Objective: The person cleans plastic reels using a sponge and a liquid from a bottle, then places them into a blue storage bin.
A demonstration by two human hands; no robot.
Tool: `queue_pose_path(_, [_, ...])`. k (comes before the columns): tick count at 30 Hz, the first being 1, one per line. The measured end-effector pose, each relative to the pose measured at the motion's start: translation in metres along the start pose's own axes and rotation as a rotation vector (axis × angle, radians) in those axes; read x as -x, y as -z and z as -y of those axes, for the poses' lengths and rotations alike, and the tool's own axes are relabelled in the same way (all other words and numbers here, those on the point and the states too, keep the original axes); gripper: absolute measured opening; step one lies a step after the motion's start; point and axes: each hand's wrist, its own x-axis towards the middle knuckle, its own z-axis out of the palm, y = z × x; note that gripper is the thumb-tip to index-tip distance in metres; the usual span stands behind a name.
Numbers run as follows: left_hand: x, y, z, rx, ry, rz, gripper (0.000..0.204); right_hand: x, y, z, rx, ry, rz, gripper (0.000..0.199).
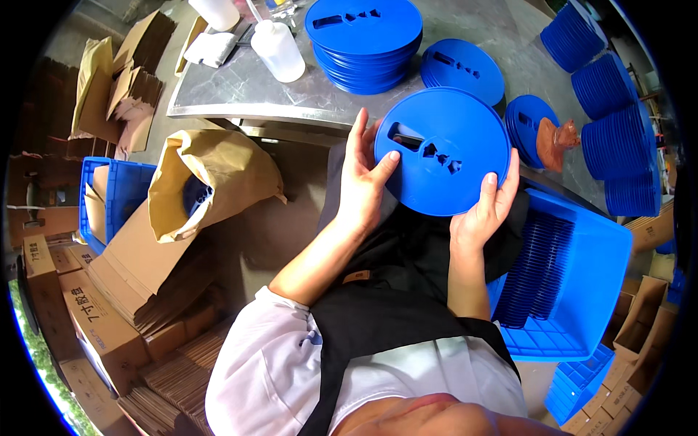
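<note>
A round blue plastic reel disc [465,131] with cut-out slots is held up in front of me, above my lap. My left hand [366,171] grips its left edge, thumb on the face and fingers behind. On the lower right edge, my right hand [486,207] holds it the same way. Just beyond on the metal table stand a tall stack of blue discs [363,43], a shorter stack [463,71] and a small leaning stack [528,120]. A brownish-orange crumpled piece [558,142] lies against the leaning stack.
A blue crate [582,276] with rows of dark discs stands at my right. An open yellow sack [233,174] sits at my left beside cardboard boxes [102,320]. White bottles [278,52] stand on the metal table [218,91]. Further blue stacks [614,142] line the far right.
</note>
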Motion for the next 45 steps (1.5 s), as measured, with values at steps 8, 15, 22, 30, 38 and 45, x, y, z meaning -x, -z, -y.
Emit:
queue_pose_path(8, [-0.012, -0.015, 0.005, -0.513, -0.265, -0.082, 0.062, 0.012, -0.012, 0.001, 0.195, 0.146, -0.036, 0.043])
queue_pose_path(15, [-0.023, -0.006, 0.016, -0.36, -0.252, -0.197, 0.027, 0.02, -0.015, 0.001, 0.195, 0.125, -0.019, 0.042])
queue_pose_path(22, [-0.02, -0.011, 0.01, -0.641, -0.351, -0.14, 0.043, 0.02, -0.019, 0.001, 0.153, 0.11, -0.062, 0.043])
queue_pose_path(30, [-0.03, 0.021, 0.04, -0.406, -0.177, -0.124, 0.036, 0.01, 0.003, -0.028, 0.087, 0.055, -0.025, 0.045])
queue_pose_path(38, [-0.088, -0.035, 0.06, -0.32, -0.075, 0.205, 0.057, -0.136, 0.026, -0.06, 0.249, 0.121, 0.0, 0.039])
queue_pose_path(45, [-0.127, -0.051, 0.08, -0.422, -0.078, 0.132, 0.068, -0.219, 0.018, -0.075, 0.162, -0.114, 0.099, 0.037])
